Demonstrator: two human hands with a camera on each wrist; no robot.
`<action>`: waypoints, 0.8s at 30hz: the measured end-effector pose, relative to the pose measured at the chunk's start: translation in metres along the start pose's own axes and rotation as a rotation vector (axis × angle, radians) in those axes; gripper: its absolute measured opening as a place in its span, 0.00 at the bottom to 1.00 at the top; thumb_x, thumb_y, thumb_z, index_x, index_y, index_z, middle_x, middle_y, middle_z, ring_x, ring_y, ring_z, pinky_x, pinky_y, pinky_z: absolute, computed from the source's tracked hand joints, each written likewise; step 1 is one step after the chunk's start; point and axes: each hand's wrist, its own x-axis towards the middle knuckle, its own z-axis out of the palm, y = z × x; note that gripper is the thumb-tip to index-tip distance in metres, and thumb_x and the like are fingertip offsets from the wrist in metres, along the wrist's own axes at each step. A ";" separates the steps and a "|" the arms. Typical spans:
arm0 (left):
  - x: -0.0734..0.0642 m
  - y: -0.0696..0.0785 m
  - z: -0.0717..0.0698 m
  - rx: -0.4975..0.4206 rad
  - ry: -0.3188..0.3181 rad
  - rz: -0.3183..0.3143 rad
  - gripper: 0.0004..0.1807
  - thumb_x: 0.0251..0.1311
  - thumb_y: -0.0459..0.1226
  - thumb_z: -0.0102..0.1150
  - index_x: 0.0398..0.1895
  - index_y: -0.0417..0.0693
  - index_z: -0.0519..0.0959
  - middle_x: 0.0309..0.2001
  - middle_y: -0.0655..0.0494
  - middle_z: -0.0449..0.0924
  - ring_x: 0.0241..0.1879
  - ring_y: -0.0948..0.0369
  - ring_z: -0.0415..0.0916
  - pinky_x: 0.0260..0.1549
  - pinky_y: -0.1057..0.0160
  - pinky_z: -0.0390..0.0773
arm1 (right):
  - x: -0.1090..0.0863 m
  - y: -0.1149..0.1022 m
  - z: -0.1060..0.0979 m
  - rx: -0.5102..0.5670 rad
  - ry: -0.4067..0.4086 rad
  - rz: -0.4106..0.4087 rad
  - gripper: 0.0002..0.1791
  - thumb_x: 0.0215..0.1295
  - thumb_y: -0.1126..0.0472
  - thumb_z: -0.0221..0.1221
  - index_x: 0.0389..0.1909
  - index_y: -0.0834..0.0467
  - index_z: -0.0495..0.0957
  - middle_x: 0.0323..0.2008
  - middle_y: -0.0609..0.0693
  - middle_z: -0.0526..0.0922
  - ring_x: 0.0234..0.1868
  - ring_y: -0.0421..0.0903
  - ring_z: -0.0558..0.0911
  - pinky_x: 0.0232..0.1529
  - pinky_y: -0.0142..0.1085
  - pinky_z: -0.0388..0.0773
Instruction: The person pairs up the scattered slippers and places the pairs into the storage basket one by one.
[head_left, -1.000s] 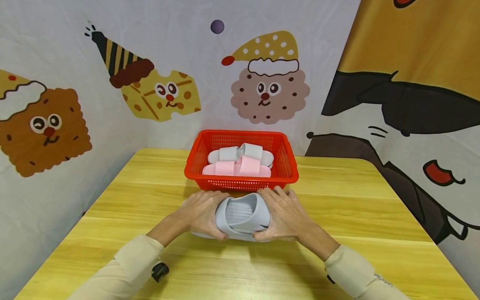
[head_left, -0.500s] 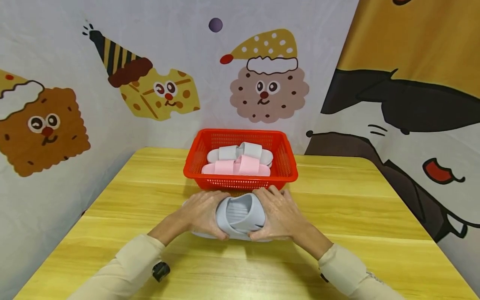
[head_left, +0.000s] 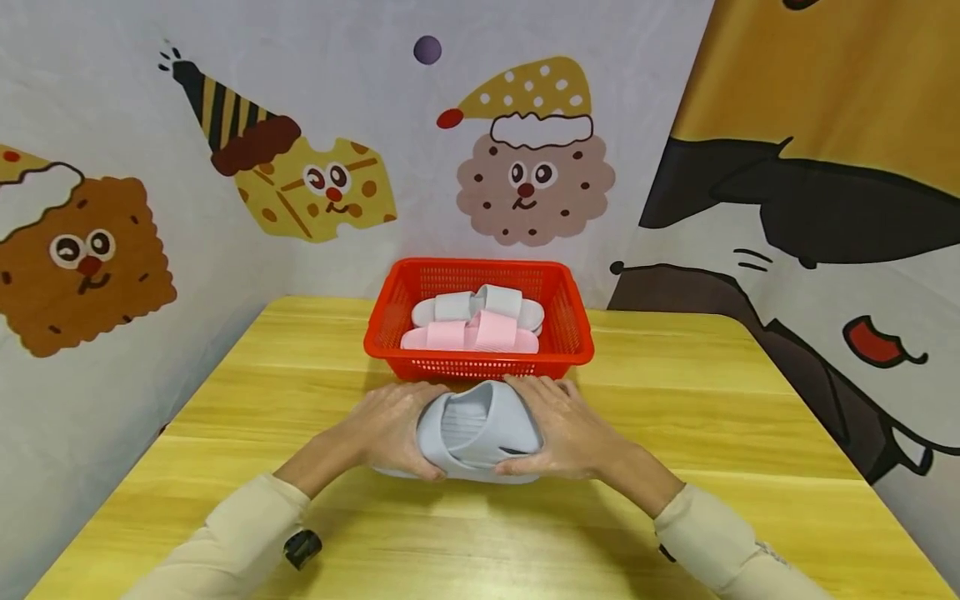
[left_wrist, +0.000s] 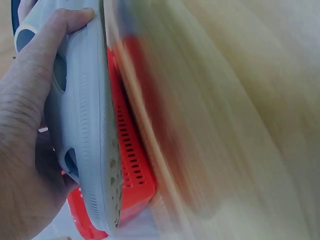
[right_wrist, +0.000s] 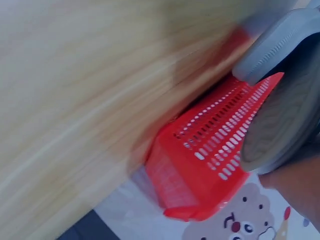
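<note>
A pair of light grey slippers (head_left: 512,423) is between my two hands in front of the red basket, one overlapping the other. My left hand (head_left: 393,427) grips the left part, its thumb along the near side. In the left wrist view that thumb presses the ridged sidewall of a grey slipper (left_wrist: 91,115), whose sole edge shows holes. From the right, my right hand (head_left: 561,429) curls round the other slipper, thumb at the near edge. The right wrist view shows this slipper's broad flat face (right_wrist: 280,122) tilted away from the second slipper's tip (right_wrist: 267,52). The palms hide much of both.
Just behind the hands stands a red perforated basket (head_left: 480,367) holding white slippers (head_left: 453,307) and pink slippers (head_left: 447,336). Everything is on a yellow wood-grain table (head_left: 675,400). A cloth with cartoon prints (head_left: 536,192) hangs behind and beside the table.
Both hands keep their grip. The left hand has moved slightly left, the right slipper has tilted up a little, and the hands are slightly farther apart than half a second ago. The basket is unchanged.
</note>
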 end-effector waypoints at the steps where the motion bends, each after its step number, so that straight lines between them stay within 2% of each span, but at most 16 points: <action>1: 0.000 -0.001 -0.001 0.005 0.002 0.003 0.51 0.28 0.65 0.76 0.61 0.53 0.76 0.44 0.66 0.77 0.39 0.64 0.74 0.36 0.60 0.76 | -0.001 0.001 -0.001 0.015 -0.003 0.002 0.62 0.49 0.21 0.62 0.77 0.53 0.58 0.66 0.49 0.71 0.61 0.47 0.69 0.60 0.51 0.63; 10: -0.001 -0.004 -0.007 0.001 -0.022 0.010 0.49 0.32 0.65 0.75 0.61 0.52 0.75 0.44 0.66 0.77 0.39 0.65 0.74 0.36 0.62 0.76 | -0.003 0.003 0.001 0.039 -0.007 0.017 0.62 0.52 0.20 0.59 0.79 0.55 0.56 0.73 0.52 0.65 0.69 0.52 0.67 0.67 0.56 0.60; 16: -0.006 -0.010 -0.006 -0.033 -0.026 0.012 0.51 0.33 0.65 0.75 0.62 0.50 0.75 0.46 0.65 0.78 0.41 0.64 0.74 0.36 0.62 0.77 | -0.004 0.005 -0.004 0.056 -0.003 -0.027 0.60 0.53 0.22 0.61 0.78 0.57 0.58 0.75 0.53 0.64 0.72 0.53 0.65 0.70 0.58 0.58; 21: -0.014 -0.019 -0.003 -0.049 -0.027 0.011 0.51 0.32 0.64 0.77 0.62 0.50 0.75 0.48 0.65 0.78 0.42 0.64 0.75 0.38 0.61 0.78 | -0.002 0.017 -0.016 0.007 0.071 -0.095 0.53 0.61 0.28 0.61 0.77 0.58 0.62 0.75 0.53 0.64 0.74 0.53 0.61 0.71 0.59 0.56; 24: -0.017 -0.023 -0.002 -0.072 -0.033 0.000 0.51 0.33 0.64 0.77 0.63 0.50 0.75 0.50 0.65 0.78 0.44 0.64 0.75 0.41 0.59 0.78 | 0.004 0.029 -0.024 -0.062 0.119 -0.066 0.48 0.65 0.31 0.58 0.77 0.58 0.63 0.75 0.52 0.63 0.76 0.55 0.58 0.70 0.60 0.55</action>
